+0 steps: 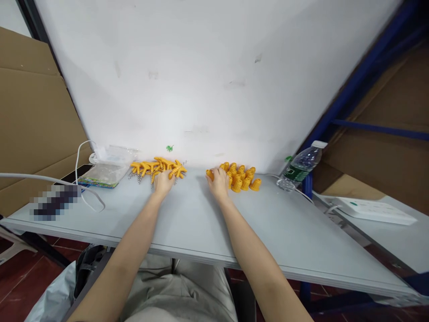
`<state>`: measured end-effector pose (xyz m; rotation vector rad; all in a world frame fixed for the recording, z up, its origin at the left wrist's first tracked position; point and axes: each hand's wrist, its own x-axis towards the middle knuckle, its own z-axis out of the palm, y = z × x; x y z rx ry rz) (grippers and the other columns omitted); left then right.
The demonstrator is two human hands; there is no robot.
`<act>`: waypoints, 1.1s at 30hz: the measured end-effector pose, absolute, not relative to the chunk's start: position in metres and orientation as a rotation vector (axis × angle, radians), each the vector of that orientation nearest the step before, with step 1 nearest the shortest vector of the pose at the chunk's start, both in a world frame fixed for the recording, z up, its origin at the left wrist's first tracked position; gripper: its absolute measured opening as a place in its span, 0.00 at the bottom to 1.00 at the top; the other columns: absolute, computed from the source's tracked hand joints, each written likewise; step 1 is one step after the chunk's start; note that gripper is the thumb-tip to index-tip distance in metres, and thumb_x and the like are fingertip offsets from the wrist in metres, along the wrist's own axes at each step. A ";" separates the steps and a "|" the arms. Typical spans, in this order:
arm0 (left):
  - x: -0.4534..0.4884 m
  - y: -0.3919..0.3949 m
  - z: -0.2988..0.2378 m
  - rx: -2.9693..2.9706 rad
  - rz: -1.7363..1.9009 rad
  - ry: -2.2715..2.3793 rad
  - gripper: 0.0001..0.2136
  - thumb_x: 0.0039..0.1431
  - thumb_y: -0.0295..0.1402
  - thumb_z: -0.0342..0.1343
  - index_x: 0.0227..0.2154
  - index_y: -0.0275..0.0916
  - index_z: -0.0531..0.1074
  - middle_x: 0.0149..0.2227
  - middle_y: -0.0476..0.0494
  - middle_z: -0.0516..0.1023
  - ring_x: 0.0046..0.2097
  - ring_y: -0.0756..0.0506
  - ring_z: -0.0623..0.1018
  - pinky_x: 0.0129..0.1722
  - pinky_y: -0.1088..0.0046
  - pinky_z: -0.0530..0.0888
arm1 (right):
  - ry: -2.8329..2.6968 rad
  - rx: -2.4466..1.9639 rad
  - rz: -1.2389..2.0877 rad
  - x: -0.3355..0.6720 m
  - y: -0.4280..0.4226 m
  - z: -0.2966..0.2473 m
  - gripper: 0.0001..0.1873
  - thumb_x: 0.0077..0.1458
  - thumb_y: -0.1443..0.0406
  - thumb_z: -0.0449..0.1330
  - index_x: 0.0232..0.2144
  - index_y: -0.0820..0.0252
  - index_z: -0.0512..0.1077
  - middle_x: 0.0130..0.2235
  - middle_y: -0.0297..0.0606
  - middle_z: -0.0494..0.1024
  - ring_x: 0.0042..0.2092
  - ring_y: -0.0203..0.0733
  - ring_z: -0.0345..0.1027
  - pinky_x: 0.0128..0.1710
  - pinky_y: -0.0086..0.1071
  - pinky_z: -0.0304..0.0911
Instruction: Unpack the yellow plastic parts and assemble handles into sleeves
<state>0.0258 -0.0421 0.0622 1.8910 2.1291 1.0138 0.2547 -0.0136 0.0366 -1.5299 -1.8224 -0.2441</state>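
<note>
An orange-yellow plastic piece [174,171], its shape partly hidden, is pinched in the closed fingers of the left hand [163,182], beside the far-left heap of yellow branched plastic parts with thin metallic ends [144,167]. The right hand [219,181] has curled fingers closed on a yellow tapered plastic cap [209,175], just left of the grouped yellow plastic caps [246,184]. A light fingertip grip would suit such small pieces, keeping neighbours undisturbed. The pale grey tabletop [191,223] meets a scuffed white panel [214,89]; a clear green-labelled plastic bottle [297,169] stands far right, brown cardboard [33,116] left.
</note>
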 end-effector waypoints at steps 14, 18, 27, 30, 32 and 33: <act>0.015 -0.017 0.069 2.269 0.958 2.081 0.23 0.59 0.26 0.47 0.57 0.44 0.65 0.55 0.38 0.71 0.58 0.39 0.68 0.56 0.59 0.64 | -1.622 -1.674 0.121 0.261 -0.003 0.012 0.25 0.55 0.61 0.52 0.53 0.66 0.64 0.52 0.57 0.69 0.48 0.56 0.68 0.46 0.46 0.62; 0.010 -0.004 0.067 2.322 0.728 2.088 0.23 0.57 0.21 0.45 0.55 0.42 0.67 0.57 0.36 0.69 0.61 0.39 0.65 0.58 0.54 0.61 | -1.658 -1.726 0.091 0.258 -0.009 0.019 0.23 0.57 0.61 0.51 0.54 0.64 0.64 0.52 0.56 0.69 0.48 0.56 0.69 0.45 0.44 0.62; 0.008 0.000 0.067 2.051 0.845 2.071 0.19 0.55 0.24 0.50 0.48 0.44 0.73 0.63 0.38 0.63 0.65 0.36 0.60 0.63 0.46 0.54 | -1.620 -1.794 0.167 0.254 -0.013 0.023 0.26 0.58 0.62 0.51 0.57 0.65 0.62 0.55 0.56 0.68 0.49 0.55 0.69 0.47 0.44 0.62; 0.006 -0.004 0.072 1.714 1.353 1.974 0.17 0.56 0.24 0.48 0.47 0.41 0.73 0.56 0.39 0.72 0.60 0.40 0.68 0.60 0.55 0.62 | -1.626 -1.802 0.180 0.252 -0.016 0.027 0.26 0.58 0.62 0.51 0.57 0.65 0.61 0.56 0.55 0.67 0.51 0.54 0.68 0.48 0.42 0.62; 0.003 -0.010 0.071 1.511 1.681 1.804 0.16 0.55 0.24 0.48 0.44 0.39 0.73 0.51 0.40 0.76 0.53 0.43 0.73 0.56 0.62 0.67 | -1.639 -1.828 0.182 0.251 -0.018 0.029 0.25 0.59 0.63 0.51 0.57 0.66 0.61 0.56 0.53 0.67 0.53 0.54 0.67 0.49 0.41 0.62; 0.002 -0.012 0.070 1.442 1.796 1.714 0.15 0.54 0.23 0.48 0.42 0.39 0.73 0.48 0.40 0.77 0.50 0.44 0.75 0.54 0.65 0.69 | -1.642 -1.851 0.186 0.250 -0.019 0.031 0.25 0.59 0.64 0.51 0.57 0.66 0.60 0.56 0.53 0.68 0.53 0.53 0.67 0.50 0.41 0.61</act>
